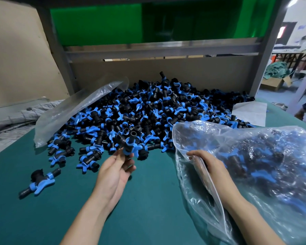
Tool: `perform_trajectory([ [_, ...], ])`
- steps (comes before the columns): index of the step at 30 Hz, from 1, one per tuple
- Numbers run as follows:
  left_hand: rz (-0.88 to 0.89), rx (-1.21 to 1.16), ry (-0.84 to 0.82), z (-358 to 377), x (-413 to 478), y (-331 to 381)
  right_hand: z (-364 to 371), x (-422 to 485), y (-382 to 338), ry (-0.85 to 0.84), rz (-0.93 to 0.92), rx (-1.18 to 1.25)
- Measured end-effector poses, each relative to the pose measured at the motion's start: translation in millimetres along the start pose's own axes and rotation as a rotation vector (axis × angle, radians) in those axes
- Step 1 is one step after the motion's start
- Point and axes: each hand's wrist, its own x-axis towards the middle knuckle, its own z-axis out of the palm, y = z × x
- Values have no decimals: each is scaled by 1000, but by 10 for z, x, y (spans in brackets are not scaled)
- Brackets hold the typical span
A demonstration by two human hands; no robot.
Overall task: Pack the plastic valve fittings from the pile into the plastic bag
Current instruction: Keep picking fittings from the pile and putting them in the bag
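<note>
A big pile of black valve fittings with blue handles (148,110) covers the back half of the green table (131,200). My left hand (117,170) is at the pile's near edge and pinches one black and blue fitting (129,145) by its lower end, holding it upright. My right hand (207,163) grips the open rim of a clear plastic bag (254,174) that lies on the right, holding many fittings inside.
An empty clear bag (74,110) lies over the pile's left side. Two loose fittings (39,181) sit apart at the near left. A white sheet (249,112) lies at the far right. A grey frame with cardboard (166,71) backs the pile.
</note>
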Motion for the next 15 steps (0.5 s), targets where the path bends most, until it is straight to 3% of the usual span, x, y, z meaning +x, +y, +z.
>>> perform_trajectory([
  [7,-85,-66,136,-39,64,-26,-1,-5,-8,-8,-3,2],
  [15,-106,-28,171,-41,62,-39,4,-7,14,-7,-12,-14],
])
